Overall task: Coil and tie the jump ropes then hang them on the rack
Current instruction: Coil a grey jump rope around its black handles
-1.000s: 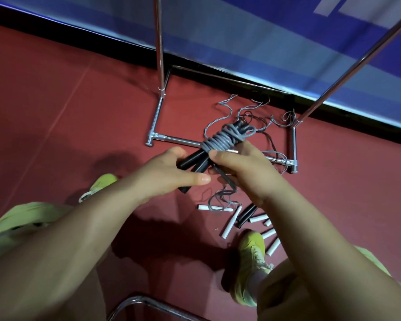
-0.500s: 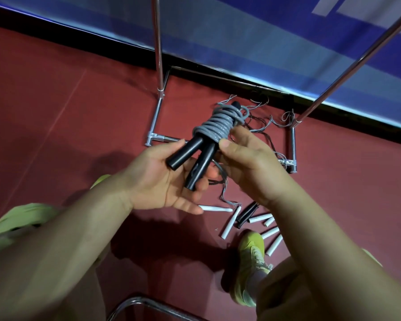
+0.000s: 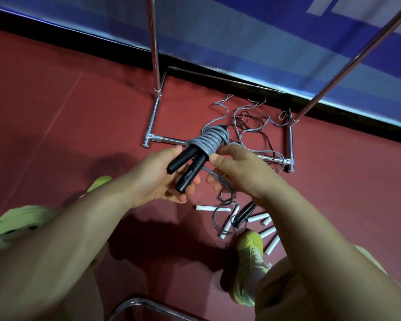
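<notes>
A jump rope with two black handles (image 3: 187,166) has its grey cord (image 3: 210,140) wound tightly around the handles' upper ends. My left hand (image 3: 156,179) cradles the handles from below, palm up. My right hand (image 3: 237,169) pinches the loose cord end just under the coil, and that cord trails down to the floor. The chrome rack (image 3: 155,49) rises behind, with its base bar (image 3: 169,139) on the floor. More loose grey and black cords (image 3: 245,117) lie tangled inside the rack base.
Several white handles (image 3: 256,217) and a black handle pair (image 3: 244,214) lie on the red floor by my right yellow-green shoe (image 3: 250,258). A blue banner wall (image 3: 264,38) stands behind the rack. A chrome tube curve (image 3: 134,305) shows at the bottom edge.
The bundle tilted upright and my left hand opened under the handles. My right hand slid down from the coil to pinch the trailing cord.
</notes>
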Demonstrator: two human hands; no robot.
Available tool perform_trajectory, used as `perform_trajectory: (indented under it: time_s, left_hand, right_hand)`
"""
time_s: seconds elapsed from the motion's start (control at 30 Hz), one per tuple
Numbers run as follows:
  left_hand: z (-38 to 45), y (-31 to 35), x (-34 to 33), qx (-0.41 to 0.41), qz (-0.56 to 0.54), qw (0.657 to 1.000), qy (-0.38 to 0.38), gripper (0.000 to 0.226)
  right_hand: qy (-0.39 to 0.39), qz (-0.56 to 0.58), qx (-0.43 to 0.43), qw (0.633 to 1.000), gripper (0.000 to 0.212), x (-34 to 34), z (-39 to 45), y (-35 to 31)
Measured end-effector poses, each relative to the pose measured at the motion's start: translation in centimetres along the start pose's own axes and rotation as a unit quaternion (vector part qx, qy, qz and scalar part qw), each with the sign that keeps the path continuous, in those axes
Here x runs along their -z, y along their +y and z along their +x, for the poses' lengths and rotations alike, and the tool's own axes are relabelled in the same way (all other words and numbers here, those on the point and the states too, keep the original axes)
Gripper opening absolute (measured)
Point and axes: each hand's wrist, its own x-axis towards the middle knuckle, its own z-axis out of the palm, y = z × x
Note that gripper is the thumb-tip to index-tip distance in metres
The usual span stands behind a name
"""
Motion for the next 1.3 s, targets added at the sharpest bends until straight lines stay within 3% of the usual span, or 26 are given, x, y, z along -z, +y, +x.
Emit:
perform_trajectory:
  time_s: [0.2,0.37,0.43,0.57,0.7,0.87,1.03,1.13,1.3]
  left_hand:
    - [0.2,-0.3,-0.5,-0.028,0.093,0.994,0.054,0.064]
    - [0.2,-0.5,-0.3,-0.081,0.196,0.970,0.116,0.044]
    - [0.4,-0.7,0.0,-0.092,0.217,0.965,0.118,0.036]
    - [0.2,-0.8,0.4,-0.076,0.224,0.965,0.112,0.060]
    - [0.4,-0.6,0.6,-0.084,0.216,0.968,0.101,0.046]
    - [0.3,-0.3,0.6,-0.119,0.195,0.968,0.104,0.036]
    - [0.3,-0.6,0.3,-0.126,0.179,0.970,0.110,0.041]
    - [-0.3,0.0,0.1,-0.078,0.089,0.991,0.064,0.050]
    - [-1.5,1.1,0.7,0.022,-0.091,0.988,-0.123,0.075]
  right_hand:
    - [0.044,-0.004,-0.009,0.999,0.037,0.0,0.2,0.0]
    - [0.019,0.062,-0.015,0.998,0.011,-0.1,0.0,-0.2]
    - [0.011,0.074,-0.001,0.997,0.012,-0.2,-0.1,-0.2]
    - [0.026,0.053,0.026,0.998,0.039,-0.4,0.3,0.1]
    - [0.007,0.072,0.060,0.996,0.013,-0.3,0.2,-0.1]
    - [-0.022,0.129,0.044,0.990,0.024,-0.3,0.2,-0.1]
    - [-0.023,0.132,0.035,0.990,0.040,0.0,0.3,0.1]
    - [-0.008,0.128,0.082,0.988,0.044,-0.1,0.3,-0.1]
    - [-0.062,0.196,0.147,0.967,0.040,-0.1,-0.1,-0.6]
